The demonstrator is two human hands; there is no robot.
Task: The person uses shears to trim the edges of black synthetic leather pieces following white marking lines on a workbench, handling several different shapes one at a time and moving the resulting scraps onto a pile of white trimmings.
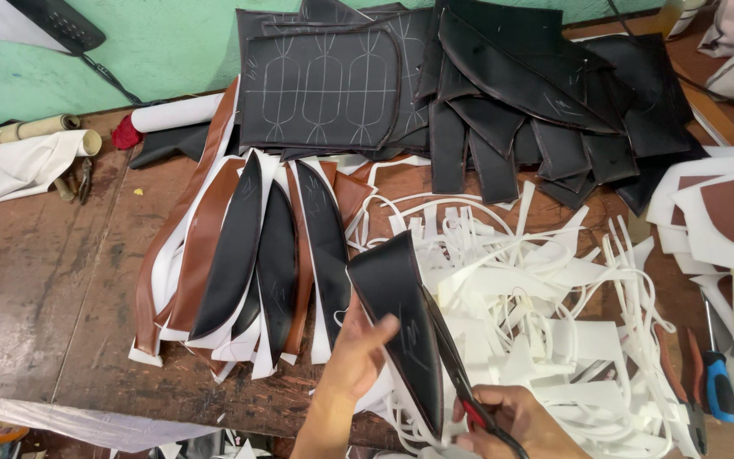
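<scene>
Even, soft daylight, sharp focus, faint sheen on black pieces (324, 85), slight edge distortion.

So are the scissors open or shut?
Open a little. The scissors in the right hand show two thin blades parted along the edge of the black piece held by the left hand.

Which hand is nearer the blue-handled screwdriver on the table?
Right. The right hand, holding scissors, sits left of the blue-handled screwdriver; the left hand, gripping the black leather piece, is farther left.
</scene>
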